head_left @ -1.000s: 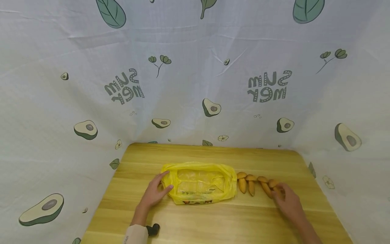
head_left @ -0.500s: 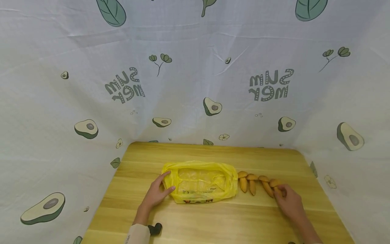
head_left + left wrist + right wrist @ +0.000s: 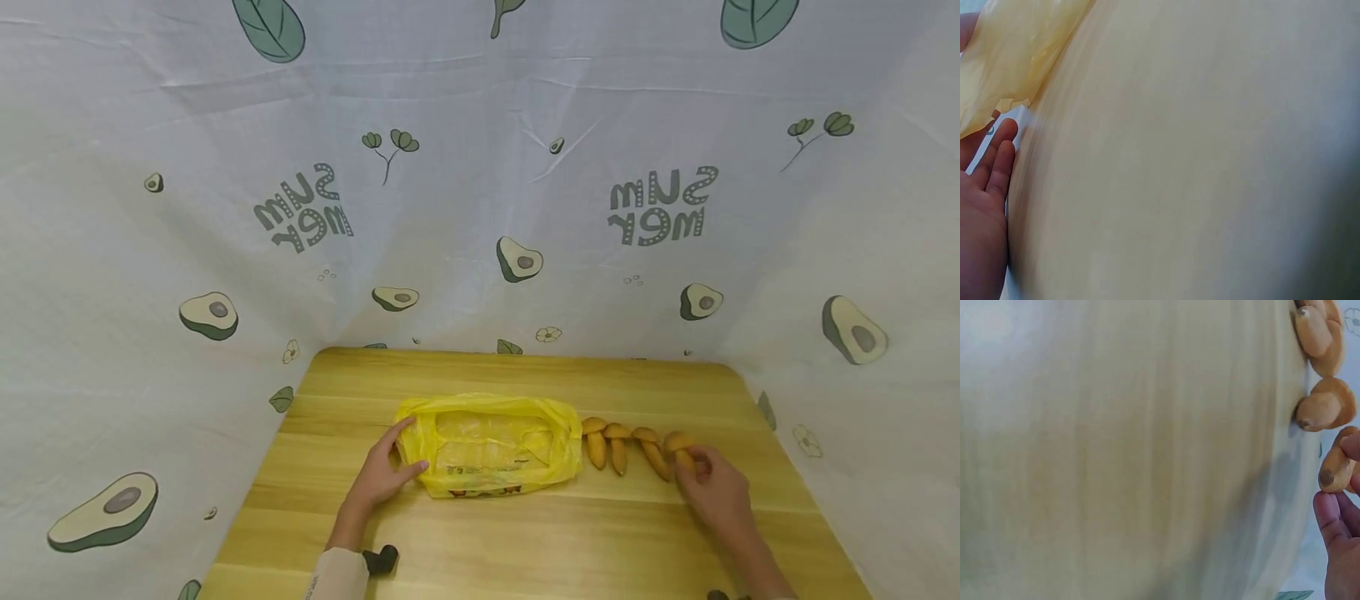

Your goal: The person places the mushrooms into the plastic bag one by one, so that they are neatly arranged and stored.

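A yellow plastic bag [image 3: 491, 483] lies on the table with its wide mouth facing up. My left hand [image 3: 378, 475] rests against the bag's left end, fingers and thumb spread along its edge. The left wrist view shows this hand's lower fingers [image 3: 1002, 162] nearly straight below the yellow film. To the right of the bag, brown-capped mushrooms lie in a row: one [image 3: 596, 443] close beside the bag, another [image 3: 618, 450], then a slanted one [image 3: 654, 454]. At the row's right end, my right hand [image 3: 716, 492] pinches the stem of a mushroom [image 3: 1334, 472] between thumb and fingers.
The wooden table [image 3: 525, 546] has rounded far corners. A white cloth [image 3: 450, 208] printed with avocados and leaves hangs behind it and along both sides. A black piece [image 3: 380, 560] shows at my left wrist.
My right hand has shifted the rightmost mushroom slightly, and its cap now shows more fully. The left hand stays at the bag's end. The head view has shifted a little.
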